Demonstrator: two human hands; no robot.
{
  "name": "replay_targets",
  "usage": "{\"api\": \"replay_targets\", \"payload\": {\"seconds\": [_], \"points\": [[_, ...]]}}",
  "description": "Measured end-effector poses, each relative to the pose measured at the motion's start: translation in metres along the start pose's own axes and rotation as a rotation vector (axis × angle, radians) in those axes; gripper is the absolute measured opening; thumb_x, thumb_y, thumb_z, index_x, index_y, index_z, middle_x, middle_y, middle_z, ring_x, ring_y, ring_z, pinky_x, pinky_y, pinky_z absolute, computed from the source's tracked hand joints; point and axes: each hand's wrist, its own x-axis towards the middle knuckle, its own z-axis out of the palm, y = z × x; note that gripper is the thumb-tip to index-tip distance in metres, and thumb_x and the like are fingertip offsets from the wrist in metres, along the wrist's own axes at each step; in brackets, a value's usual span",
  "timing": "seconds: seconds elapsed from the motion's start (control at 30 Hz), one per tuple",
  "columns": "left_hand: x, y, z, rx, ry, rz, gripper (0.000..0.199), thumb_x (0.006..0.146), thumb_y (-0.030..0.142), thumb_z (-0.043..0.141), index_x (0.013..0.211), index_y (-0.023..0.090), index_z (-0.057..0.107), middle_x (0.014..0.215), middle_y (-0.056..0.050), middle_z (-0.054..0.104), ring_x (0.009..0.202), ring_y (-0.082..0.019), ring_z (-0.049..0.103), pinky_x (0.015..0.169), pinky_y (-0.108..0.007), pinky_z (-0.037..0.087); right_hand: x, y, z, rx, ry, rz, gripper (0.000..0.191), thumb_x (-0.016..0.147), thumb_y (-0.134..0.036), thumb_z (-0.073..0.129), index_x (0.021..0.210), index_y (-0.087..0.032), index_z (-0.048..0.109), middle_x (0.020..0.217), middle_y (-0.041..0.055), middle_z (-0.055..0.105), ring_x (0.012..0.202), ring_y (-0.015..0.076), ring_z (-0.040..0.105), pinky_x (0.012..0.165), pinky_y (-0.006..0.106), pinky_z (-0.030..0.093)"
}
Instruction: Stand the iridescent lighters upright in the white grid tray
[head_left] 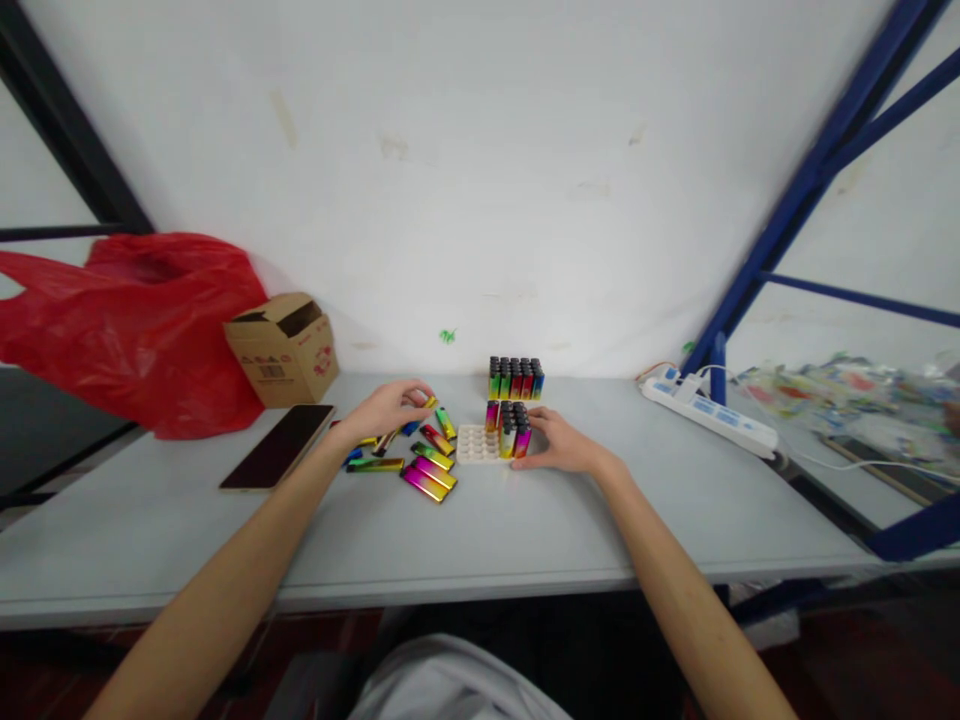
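Note:
My left hand [394, 408] is closed in a pinch on a small lighter [430, 402] with a yellow end, over a loose pile of lighters [436, 438]. These shiny lighters lie flat in yellow, green, pink, red and blue. To their right sits a white tray [472, 445] with rows of round holes. Its left part shows bare holes, while several lighters [508, 436] stand upright in its right part. My right hand [557, 441] grips the tray's right end, thumb at the front and fingers behind, against the standing lighters. Its fingertips are partly hidden.
Behind the tray stands a block of upright lighters [516, 378]. A dark phone [277, 447], a cardboard box [283, 350] and a red plastic bag [150, 330] are on the left. A white power strip [709, 412] lies on the right, near a blue metal frame [780, 220].

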Motion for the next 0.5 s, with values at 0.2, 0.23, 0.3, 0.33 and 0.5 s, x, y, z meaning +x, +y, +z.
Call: {"api": "replay_targets", "payload": {"seconds": [0.2, 0.23, 0.3, 0.33, 0.5], "points": [[0.002, 0.014, 0.004, -0.33, 0.203, -0.03, 0.048, 0.064, 0.05, 0.084, 0.095, 0.017, 0.068, 0.087, -0.007, 0.074, 0.081, -0.021, 0.068, 0.069, -0.031, 0.053, 0.0, 0.001, 0.0, -0.005, 0.004, 0.003, 0.08, 0.069, -0.063, 0.083, 0.131, -0.016, 0.065, 0.131, 0.0167, 0.058, 0.123, 0.0344, 0.056, 0.111, 0.051, 0.042], [0.002, 0.017, 0.005, -0.405, 0.207, -0.041, 0.045, 0.064, 0.047, 0.085, 0.092, 0.017, 0.066, 0.082, -0.005, 0.072, 0.075, -0.019, 0.067, 0.066, -0.029, 0.052, 0.0, 0.001, 0.0, -0.005, 0.002, 0.006, 0.081, 0.069, -0.063, 0.083, 0.132, -0.015, 0.065, 0.131, 0.0169, 0.058, 0.123, 0.0343, 0.056, 0.111, 0.05, 0.042], [0.0, 0.024, 0.007, -0.577, 0.214, -0.063, 0.041, 0.065, 0.04, 0.087, 0.089, 0.018, 0.061, 0.074, -0.001, 0.069, 0.066, -0.015, 0.065, 0.065, -0.028, 0.051, 0.0, 0.001, 0.0, -0.002, -0.001, 0.01, 0.082, 0.069, -0.064, 0.082, 0.133, -0.015, 0.064, 0.131, 0.017, 0.058, 0.123, 0.0341, 0.055, 0.112, 0.05, 0.042], [0.0, 0.026, 0.009, -0.669, 0.222, -0.079, 0.041, 0.066, 0.035, 0.087, 0.09, 0.018, 0.059, 0.074, -0.001, 0.069, 0.065, -0.015, 0.066, 0.068, -0.029, 0.052, 0.0, 0.001, 0.001, 0.0, 0.001, 0.01, 0.082, 0.069, -0.064, 0.082, 0.133, -0.015, 0.064, 0.132, 0.0169, 0.058, 0.123, 0.034, 0.055, 0.112, 0.05, 0.042], [0.0, 0.033, 0.02, -0.943, 0.211, -0.18, 0.04, 0.07, 0.013, 0.08, 0.106, 0.014, 0.062, 0.087, -0.009, 0.075, 0.085, -0.023, 0.074, 0.088, -0.038, 0.056, 0.0, 0.003, 0.001, -0.004, 0.012, -0.018, 0.082, 0.07, -0.066, 0.081, 0.133, -0.017, 0.064, 0.131, 0.0166, 0.059, 0.122, 0.0345, 0.056, 0.111, 0.051, 0.042]]}}
